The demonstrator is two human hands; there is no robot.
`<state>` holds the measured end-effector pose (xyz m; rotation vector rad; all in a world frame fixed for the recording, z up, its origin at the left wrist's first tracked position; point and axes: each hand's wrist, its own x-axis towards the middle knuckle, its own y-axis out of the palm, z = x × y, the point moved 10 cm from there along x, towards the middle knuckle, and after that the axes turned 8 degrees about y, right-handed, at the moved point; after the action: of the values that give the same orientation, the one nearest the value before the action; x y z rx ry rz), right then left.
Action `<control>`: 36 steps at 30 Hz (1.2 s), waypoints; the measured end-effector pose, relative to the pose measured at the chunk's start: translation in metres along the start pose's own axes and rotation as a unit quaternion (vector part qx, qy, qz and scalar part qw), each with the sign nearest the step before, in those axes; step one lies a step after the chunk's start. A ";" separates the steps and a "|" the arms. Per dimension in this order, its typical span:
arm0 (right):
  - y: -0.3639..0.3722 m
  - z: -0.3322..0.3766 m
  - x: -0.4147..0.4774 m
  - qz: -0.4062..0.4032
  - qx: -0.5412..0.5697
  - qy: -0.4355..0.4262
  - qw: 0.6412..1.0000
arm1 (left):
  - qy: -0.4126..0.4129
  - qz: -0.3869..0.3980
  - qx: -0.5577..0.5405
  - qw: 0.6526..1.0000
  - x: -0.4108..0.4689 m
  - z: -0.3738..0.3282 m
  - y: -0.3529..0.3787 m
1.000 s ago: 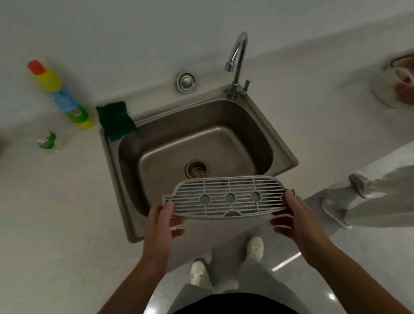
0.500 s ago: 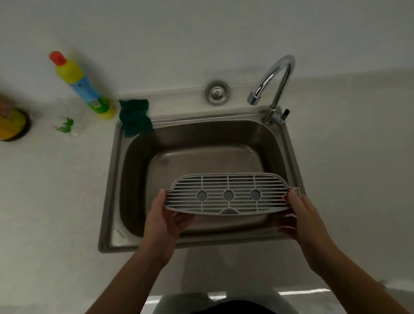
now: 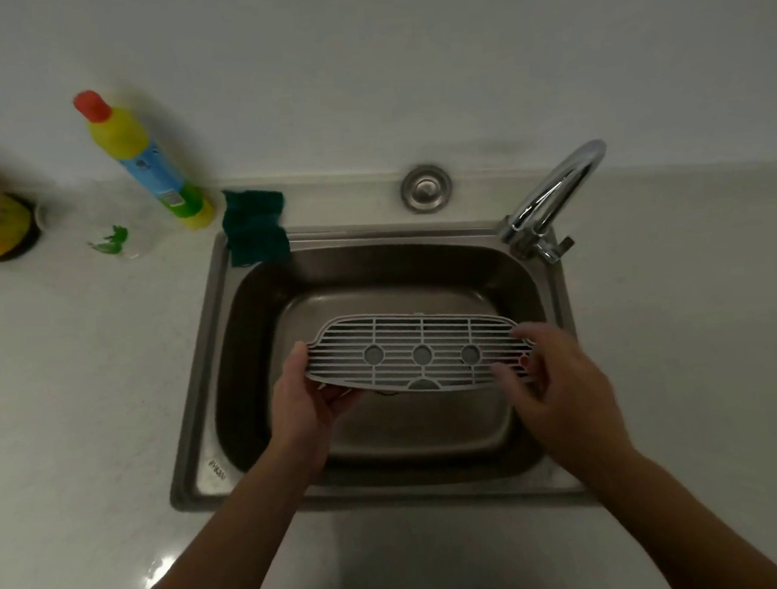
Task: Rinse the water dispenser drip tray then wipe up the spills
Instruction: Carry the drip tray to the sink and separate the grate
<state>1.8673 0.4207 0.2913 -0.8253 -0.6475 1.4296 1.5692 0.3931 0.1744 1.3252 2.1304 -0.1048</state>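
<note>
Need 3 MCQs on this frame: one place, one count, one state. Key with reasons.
1. Where does the green cloth lie?
A. on the back-left corner of the sink
B. in a drawer
C. on the floor

2. How many round discs does the drip tray have in its grille?
A. two
B. three
C. five

3. The tap is:
A. running hard
B. showing no stream
C. dripping foam

Key:
1 A, the cloth drapes over that corner of the rim.
2 B, three discs sit in one row.
3 B, no water falls from the spout.
</note>
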 end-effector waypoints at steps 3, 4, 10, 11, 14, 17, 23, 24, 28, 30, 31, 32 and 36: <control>0.062 0.060 0.006 0.157 -0.133 -0.138 0.969 | -0.001 0.008 0.001 1.000 0.017 -0.002 0.000; 0.076 0.070 0.012 0.172 -0.167 -0.162 0.957 | 0.000 0.013 0.004 1.000 0.022 -0.002 -0.001; 0.107 0.086 0.057 0.208 -0.187 -0.142 0.949 | 0.001 0.011 0.000 1.000 0.052 -0.004 -0.011; 0.111 0.084 0.063 0.229 -0.178 -0.126 0.949 | 0.000 0.008 0.001 1.000 0.056 -0.003 -0.013; 0.123 0.083 0.077 0.269 -0.186 -0.102 0.940 | 0.000 0.007 0.001 1.000 0.064 0.001 -0.015; 0.124 0.090 0.081 0.253 -0.217 -0.119 0.935 | -0.001 0.002 0.004 1.000 0.070 0.006 -0.016; 0.109 0.111 0.072 0.186 -0.291 -0.206 0.915 | -0.021 -0.028 -0.010 0.999 0.072 0.013 -0.019; 0.104 0.110 0.072 0.189 -0.292 -0.203 0.915 | -0.019 -0.024 -0.010 0.999 0.071 0.012 -0.018; 0.069 0.092 0.076 0.185 -0.238 -0.156 0.941 | -0.010 -0.022 -0.005 1.000 0.067 0.009 -0.017; 0.050 0.065 0.078 0.170 -0.206 -0.112 0.957 | -0.009 -0.031 -0.007 0.999 0.063 0.007 -0.019; 0.042 0.047 0.081 0.159 -0.200 -0.087 0.963 | -0.007 -0.034 -0.001 0.999 0.061 0.007 -0.020; 0.035 0.026 0.083 0.147 -0.200 -0.058 0.967 | -0.002 -0.036 0.005 0.999 0.058 0.006 -0.021; 0.014 -0.070 0.087 0.120 -0.251 0.058 0.959 | 0.020 -0.040 0.030 0.999 0.046 -0.001 -0.026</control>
<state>1.9205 0.4992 0.2311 -1.4172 -0.8575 1.4374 1.5329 0.4166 0.1439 1.2848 2.2307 -0.1770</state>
